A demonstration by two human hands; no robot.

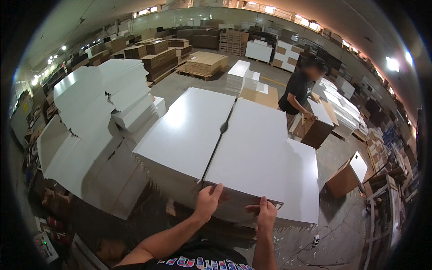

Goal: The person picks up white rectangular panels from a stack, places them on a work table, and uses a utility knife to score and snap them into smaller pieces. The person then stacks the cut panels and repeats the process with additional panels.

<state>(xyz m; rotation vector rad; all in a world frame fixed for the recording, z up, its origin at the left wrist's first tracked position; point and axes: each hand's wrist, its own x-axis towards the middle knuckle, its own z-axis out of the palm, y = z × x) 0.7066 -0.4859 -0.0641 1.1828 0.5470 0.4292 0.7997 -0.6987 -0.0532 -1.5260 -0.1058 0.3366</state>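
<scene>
A large white panel (252,144) lies on top of a stack of similar panels, its near edge towards me. My left hand (208,202) grips that edge near its left corner, thumb on top and fingers under it. Further right, my right hand (264,213) pinches the same edge close to its right corner, the thumb on the upper face. Left of it lies another stack topped by a white panel (184,130), divided from mine by a narrow dark gap with a rounded notch midway. More white board (302,180) shows at a slightly lower level on the right.
Tall, uneven stacks of white boards (90,121) stand at the left. Beyond the panels, a person (297,90) in dark clothes handles a brown-sided box (315,126). A brown carton (344,177) and cables (321,238) are on the floor at right. Pallets of wood boards (204,63) stand behind.
</scene>
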